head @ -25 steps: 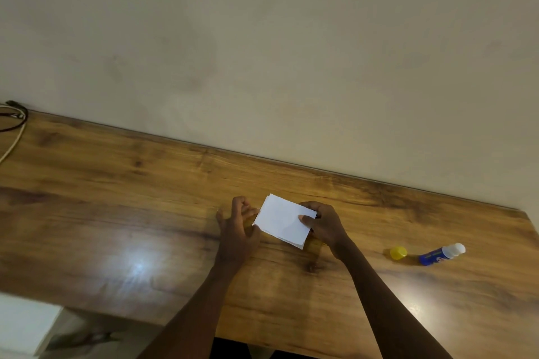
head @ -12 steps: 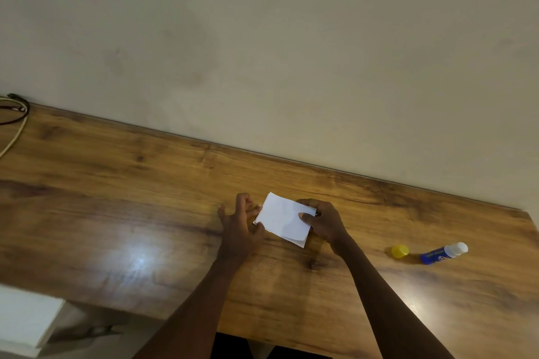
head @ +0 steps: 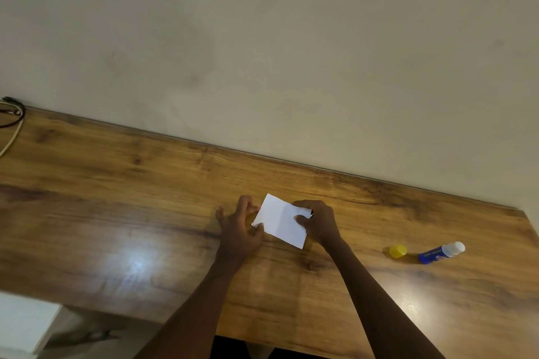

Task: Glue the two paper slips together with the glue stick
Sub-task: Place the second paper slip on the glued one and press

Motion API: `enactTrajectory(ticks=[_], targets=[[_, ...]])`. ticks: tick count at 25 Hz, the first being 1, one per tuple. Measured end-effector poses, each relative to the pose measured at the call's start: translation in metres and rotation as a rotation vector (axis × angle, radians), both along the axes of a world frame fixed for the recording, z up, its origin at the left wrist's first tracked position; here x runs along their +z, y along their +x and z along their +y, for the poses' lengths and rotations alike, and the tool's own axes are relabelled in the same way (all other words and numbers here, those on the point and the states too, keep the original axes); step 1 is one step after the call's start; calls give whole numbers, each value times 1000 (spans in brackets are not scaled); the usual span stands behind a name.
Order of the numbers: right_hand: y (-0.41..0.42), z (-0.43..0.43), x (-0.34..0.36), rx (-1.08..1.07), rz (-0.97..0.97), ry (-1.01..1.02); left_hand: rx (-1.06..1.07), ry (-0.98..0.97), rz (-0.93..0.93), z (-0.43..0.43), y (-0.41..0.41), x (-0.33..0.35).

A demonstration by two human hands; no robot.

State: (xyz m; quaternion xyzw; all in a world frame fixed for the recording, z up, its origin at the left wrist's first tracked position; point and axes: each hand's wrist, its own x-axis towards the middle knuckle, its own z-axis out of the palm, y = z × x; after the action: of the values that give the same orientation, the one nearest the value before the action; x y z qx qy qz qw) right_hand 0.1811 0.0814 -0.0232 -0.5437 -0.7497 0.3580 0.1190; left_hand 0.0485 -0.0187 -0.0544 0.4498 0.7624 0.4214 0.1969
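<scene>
While the sheets sat stacked, I judged the job was squaring edges, then pressing from the middle outward. My left hand pinched the left edge of the paper slips; my right hand pinched the right edge, thumb on top. The glue stick lay uncapped well to the right, beside its yellow cap.

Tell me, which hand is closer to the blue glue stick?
The right hand. It pinches the paper slips' right edge, with the glue stick lying off to its right. The left hand holds the slips' left edge, farther away.
</scene>
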Motion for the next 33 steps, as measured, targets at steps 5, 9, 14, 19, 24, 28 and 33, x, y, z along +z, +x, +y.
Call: enactTrajectory(ticks=[5,9,14,19,24,28,33], targets=[[-7,-13,-3,-47,-191,209,-50,-100,140,2,-1,-4],[-17,-19,-4,106,-342,445,-61,-139,180,5,0,-5],[-20,-25,-16,228,-471,343,-35,-142,159,6,0,-6],[11,-37,-23,-157,-401,396,-19,-130,149,6,2,-6],[16,-40,-14,-178,-362,370,-18,-130,147,6,2,-7],[25,-63,-14,-97,-362,385,-22,-121,139,6,2,-7],[26,-90,-7,4,-365,494,-14,-111,118,6,2,-7]])
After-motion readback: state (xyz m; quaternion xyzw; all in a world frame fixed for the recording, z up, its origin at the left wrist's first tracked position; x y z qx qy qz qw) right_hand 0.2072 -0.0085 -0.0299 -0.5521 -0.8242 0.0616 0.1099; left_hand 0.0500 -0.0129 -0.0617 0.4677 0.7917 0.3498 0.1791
